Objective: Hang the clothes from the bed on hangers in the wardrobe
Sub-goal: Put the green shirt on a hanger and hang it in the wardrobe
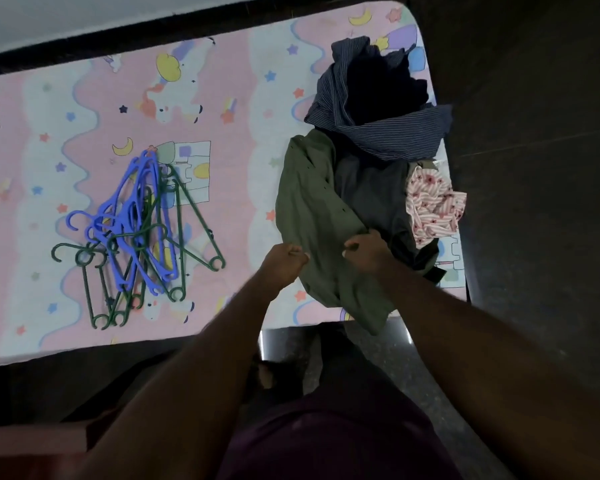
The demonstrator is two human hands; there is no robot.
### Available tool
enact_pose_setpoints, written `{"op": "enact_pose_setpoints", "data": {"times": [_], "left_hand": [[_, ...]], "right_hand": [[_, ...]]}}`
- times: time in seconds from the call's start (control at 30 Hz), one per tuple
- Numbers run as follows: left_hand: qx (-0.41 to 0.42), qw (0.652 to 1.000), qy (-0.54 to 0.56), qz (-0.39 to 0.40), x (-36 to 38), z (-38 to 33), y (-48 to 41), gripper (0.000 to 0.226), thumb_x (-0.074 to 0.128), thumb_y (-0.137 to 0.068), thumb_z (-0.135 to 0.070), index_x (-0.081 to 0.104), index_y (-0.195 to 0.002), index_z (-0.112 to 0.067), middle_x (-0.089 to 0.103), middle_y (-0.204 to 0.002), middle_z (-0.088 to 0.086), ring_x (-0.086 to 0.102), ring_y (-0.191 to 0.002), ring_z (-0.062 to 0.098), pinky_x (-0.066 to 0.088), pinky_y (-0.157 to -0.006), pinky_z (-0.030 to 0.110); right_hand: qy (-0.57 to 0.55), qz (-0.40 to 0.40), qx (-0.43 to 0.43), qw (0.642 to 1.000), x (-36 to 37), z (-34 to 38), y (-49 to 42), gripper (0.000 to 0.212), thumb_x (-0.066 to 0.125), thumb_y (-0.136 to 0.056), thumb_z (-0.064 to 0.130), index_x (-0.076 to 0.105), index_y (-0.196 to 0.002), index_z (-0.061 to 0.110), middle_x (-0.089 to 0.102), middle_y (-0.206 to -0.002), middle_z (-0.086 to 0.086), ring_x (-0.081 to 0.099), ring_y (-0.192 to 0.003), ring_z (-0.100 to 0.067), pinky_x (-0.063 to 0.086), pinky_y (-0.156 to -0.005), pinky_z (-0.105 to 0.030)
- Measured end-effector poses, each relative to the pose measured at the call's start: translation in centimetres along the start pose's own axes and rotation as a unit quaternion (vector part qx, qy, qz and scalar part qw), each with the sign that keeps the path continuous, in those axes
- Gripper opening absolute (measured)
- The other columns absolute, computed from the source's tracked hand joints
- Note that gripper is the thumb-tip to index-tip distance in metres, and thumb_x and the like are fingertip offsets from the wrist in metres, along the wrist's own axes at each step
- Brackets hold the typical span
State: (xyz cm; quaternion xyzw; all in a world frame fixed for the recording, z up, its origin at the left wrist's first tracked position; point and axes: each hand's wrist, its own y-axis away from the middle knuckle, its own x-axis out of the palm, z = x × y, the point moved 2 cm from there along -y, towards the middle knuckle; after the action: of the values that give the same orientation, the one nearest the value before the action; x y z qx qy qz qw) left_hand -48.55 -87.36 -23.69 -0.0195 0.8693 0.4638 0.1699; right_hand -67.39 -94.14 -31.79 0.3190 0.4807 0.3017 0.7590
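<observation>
An olive green garment (312,216) lies on the right part of the bed (243,161), its lower end hanging over the near edge. My left hand (284,259) pinches its left edge and my right hand (366,249) grips its cloth a little to the right. Behind it is a heap with a dark grey garment (371,192), a navy striped shirt (381,129) and a pink striped piece (433,206). A tangle of blue hangers (139,216) and green hangers (191,233) lies on the bed's left part. No wardrobe is in sight.
The bed has a pink cartoon-print sheet and ends at a rounded corner at the far right. Dark floor (534,168) runs along its right side and near edge. My legs and a foot (265,375) stand close to the near edge.
</observation>
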Motion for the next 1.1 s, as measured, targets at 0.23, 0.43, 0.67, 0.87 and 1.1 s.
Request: {"op": "enact_pose_setpoints", "data": {"times": [0.23, 0.43, 0.67, 0.87, 1.1], "left_hand": [[-0.005, 1.0, 0.005, -0.002, -0.6, -1.5, 0.4, 0.028, 0.058, -0.092, -0.02, 0.062, -0.116, -0.008, 0.065, -0.114, 0.013, 0.064, -0.101, 0.028, 0.051, -0.078, 0.033], [-0.008, 1.0, -0.007, 0.009, -2.2, -0.7, 1.2, 0.031, 0.057, -0.095, -0.024, 0.059, -0.122, -0.009, 0.065, -0.113, 0.013, 0.065, -0.1, 0.028, 0.053, -0.081, 0.036], [-0.002, 0.993, 0.119, 0.025, -5.5, -1.2, 1.4, 0.045, 0.061, -0.09, -0.052, 0.059, -0.11, -0.012, 0.063, -0.098, 0.002, 0.062, -0.09, 0.02, 0.052, -0.084, 0.039], [0.008, 0.979, 0.203, 0.019, -11.1, -1.8, 0.6, 0.031, 0.06, -0.074, 0.009, 0.062, -0.105, 0.008, 0.066, -0.11, 0.027, 0.065, -0.084, 0.033, 0.058, -0.08, 0.043], [0.163, 0.954, 0.25, -0.027, -15.4, -6.7, 4.5, 0.019, 0.051, -0.093, -0.002, 0.069, -0.097, -0.007, 0.068, -0.088, 0.01, 0.06, -0.071, 0.019, 0.055, -0.065, 0.027]], "right_hand": [[-0.071, -0.032, -0.001, 0.997, 0.1, -1.2, -0.4, 0.036, 0.071, -0.084, 0.027, 0.067, -0.119, 0.018, 0.042, -0.141, -0.018, 0.044, -0.129, -0.034, 0.038, -0.107, -0.033], [-0.176, -0.09, 0.029, 0.98, -0.7, -0.7, 0.4, 0.037, 0.073, -0.078, 0.011, 0.058, -0.112, 0.01, 0.06, -0.105, -0.007, 0.057, -0.098, -0.026, 0.049, -0.088, -0.037], [-0.418, -0.025, -0.041, 0.907, -0.5, 10.1, 9.1, 0.016, 0.056, -0.085, 0.0, 0.067, -0.095, -0.002, 0.052, -0.056, 0.0, 0.042, -0.045, -0.009, 0.03, -0.045, -0.022], [-0.396, 0.036, -0.158, 0.904, 4.6, 18.8, 16.8, 0.017, 0.055, -0.084, -0.003, 0.063, -0.072, 0.005, 0.046, -0.048, -0.001, 0.037, -0.039, -0.006, 0.03, -0.044, -0.018], [-0.596, -0.061, -0.076, 0.797, 5.0, 19.6, 18.4, 0.009, 0.054, -0.096, 0.009, 0.062, -0.097, 0.008, 0.061, -0.089, -0.012, 0.058, -0.072, -0.019, 0.045, -0.061, -0.027]]}}
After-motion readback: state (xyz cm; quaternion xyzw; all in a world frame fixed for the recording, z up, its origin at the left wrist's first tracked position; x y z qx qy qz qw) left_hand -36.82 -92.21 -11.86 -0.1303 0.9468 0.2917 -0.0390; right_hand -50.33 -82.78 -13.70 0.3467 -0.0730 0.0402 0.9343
